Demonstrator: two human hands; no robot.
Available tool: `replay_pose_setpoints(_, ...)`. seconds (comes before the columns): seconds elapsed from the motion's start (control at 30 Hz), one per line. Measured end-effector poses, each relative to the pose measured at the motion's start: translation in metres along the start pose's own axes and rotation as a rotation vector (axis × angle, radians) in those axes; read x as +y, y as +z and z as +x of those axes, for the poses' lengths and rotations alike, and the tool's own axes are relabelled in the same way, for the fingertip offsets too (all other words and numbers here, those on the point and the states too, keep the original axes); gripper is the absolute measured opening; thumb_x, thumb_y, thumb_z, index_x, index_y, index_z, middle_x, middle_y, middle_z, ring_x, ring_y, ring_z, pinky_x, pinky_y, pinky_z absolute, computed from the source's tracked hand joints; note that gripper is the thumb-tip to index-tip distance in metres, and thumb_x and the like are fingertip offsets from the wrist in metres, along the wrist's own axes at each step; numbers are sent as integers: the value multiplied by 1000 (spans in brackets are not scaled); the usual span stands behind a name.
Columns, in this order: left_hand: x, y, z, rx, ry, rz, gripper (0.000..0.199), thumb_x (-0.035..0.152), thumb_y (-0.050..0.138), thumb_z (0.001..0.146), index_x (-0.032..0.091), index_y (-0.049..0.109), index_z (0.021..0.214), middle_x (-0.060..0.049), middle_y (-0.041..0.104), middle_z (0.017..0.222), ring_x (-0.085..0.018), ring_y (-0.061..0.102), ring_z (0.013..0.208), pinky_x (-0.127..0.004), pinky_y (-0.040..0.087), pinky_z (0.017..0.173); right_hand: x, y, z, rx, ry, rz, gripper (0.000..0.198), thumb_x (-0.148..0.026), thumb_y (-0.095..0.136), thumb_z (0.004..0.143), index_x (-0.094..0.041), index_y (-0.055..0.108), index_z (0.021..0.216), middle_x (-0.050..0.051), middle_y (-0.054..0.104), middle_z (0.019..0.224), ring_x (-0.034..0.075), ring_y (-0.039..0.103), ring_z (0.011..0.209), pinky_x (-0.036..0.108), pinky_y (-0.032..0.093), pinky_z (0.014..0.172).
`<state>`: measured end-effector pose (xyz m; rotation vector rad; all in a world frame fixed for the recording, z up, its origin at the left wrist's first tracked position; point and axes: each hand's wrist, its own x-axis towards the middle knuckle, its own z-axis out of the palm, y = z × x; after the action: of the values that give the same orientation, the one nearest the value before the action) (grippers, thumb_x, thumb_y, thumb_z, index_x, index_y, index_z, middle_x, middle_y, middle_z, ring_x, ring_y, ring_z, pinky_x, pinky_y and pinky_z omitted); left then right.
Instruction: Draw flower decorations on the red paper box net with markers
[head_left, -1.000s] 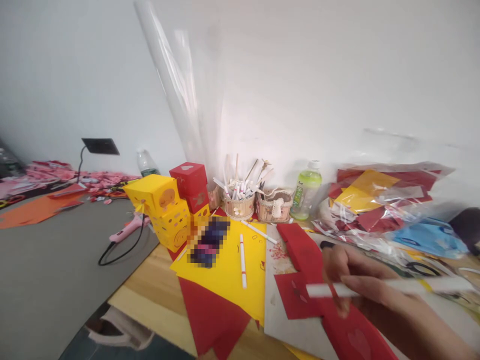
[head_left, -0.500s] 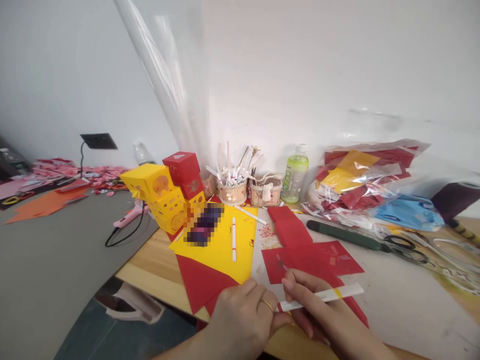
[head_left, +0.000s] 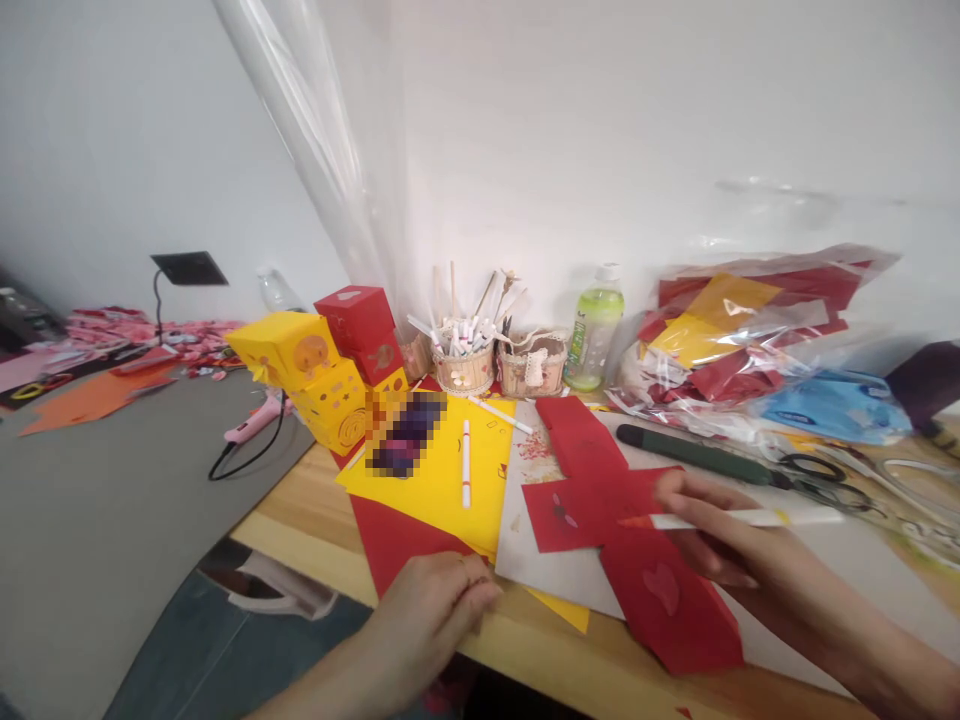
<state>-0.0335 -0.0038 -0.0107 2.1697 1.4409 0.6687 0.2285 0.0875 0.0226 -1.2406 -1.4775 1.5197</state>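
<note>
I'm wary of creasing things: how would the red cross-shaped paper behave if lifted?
The red cross-shaped paper would probably feel light, looking thin for its breadth. Spreading well out from its middle, it might also sag or bend.

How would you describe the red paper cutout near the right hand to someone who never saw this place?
On the wooden table, go from the yellow sheet right to the pale board. The red cutout lies mostly on it, partly behind the right hand. Unlike the red sheet under the yellow one, it is cross-shaped, with a pale patch on its nearest flap.
</note>
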Motion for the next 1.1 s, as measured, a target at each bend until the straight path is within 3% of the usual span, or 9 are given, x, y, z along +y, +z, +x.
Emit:
replay_pose_setpoints(0.07, -7, 13, 6, 120, 150, 142, 27, 25, 34, 95, 16, 58, 86, -2, 63, 79, -14, 57, 71, -21, 45, 64, 3, 3, 15, -106, 23, 22, 28, -44, 66, 71, -18, 56, 66, -7, 34, 50, 6, 21, 43, 23, 13, 41)
replay_pose_setpoints(0.13, -10, 26, 14, 249, 250, 351, 26, 19, 33, 94, 14, 58, 93, -5, 63, 80, -17, 56, 71, -26, 48, 63, 4, 12, 28, -128, -27, -42, 28, -42, 66, 73, -18, 57, 63, -5, 39, 53, 7, 28, 46, 23, 17, 42)
replay_pose_setpoints(0.3, -12, 41, 30, 270, 277, 668, 27, 14, 35, 91, 11, 53, 111, -11, 62, 104, -19, 54, 79, -28, 50, 60, 4, 30, 50, -133, -239, -222, 22, -34, 61, 78, -19, 52, 64, -4, 49, 59, 10, 42, 54, 24, 30, 51)
replay_pose_setpoints(0.47, -14, 44, 33, 253, 286, 715, 28, 14, 39, 90, 14, 55, 113, -6, 61, 116, -18, 54, 74, -28, 51, 54, 18, 34, 65, -160, -275, -242, 24, -25, 59, 72, -20, 41, 59, -5, 43, 57, 10, 38, 52, 23, 28, 48)
replay_pose_setpoints(0.67, -17, 48, 34, 280, 307, 727, 29, 11, 38, 89, 14, 58, 110, -5, 61, 117, -16, 54, 69, -28, 50, 51, 39, 32, 72, -193, -301, -278, 25, -27, 55, 77, -21, 38, 60, -5, 42, 59, 11, 37, 55, 24, 29, 50)
replay_pose_setpoints(1.1, -17, 48, 34, 326, 330, 755, 30, 9, 35, 90, 14, 60, 107, -9, 63, 113, -14, 55, 66, -25, 50, 52, 38, 32, 69, -220, -293, -280, 23, -24, 57, 76, -20, 40, 61, -5, 42, 57, 10, 37, 53, 23, 28, 48)
